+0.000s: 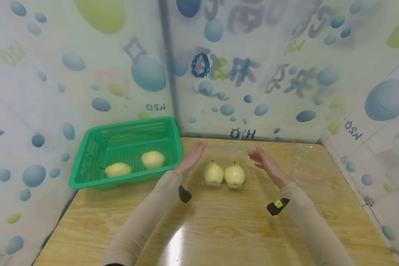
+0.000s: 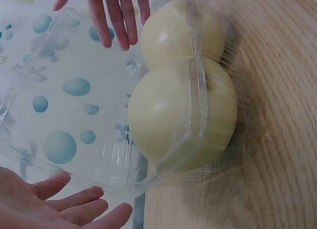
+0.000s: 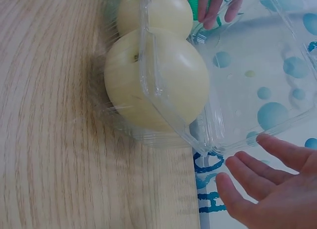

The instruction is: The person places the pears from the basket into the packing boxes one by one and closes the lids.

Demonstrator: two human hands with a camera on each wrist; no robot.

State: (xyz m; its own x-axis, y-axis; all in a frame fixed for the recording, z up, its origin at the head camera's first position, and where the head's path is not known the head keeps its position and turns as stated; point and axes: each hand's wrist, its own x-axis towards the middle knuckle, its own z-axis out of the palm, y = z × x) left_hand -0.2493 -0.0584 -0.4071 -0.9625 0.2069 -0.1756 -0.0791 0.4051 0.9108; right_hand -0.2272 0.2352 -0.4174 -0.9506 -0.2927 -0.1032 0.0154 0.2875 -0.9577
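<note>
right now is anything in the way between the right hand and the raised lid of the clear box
Nothing visible is. The right hand is beside the raised lid, fingers close to its edge; whether they touch, I cannot tell. The two pears sit in the clear box, outside that gap.

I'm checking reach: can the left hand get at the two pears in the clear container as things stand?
Probably yes: the left hand is empty beside the clear container, whose lid stands open, so nothing seems to cover the two pears from above.
</note>
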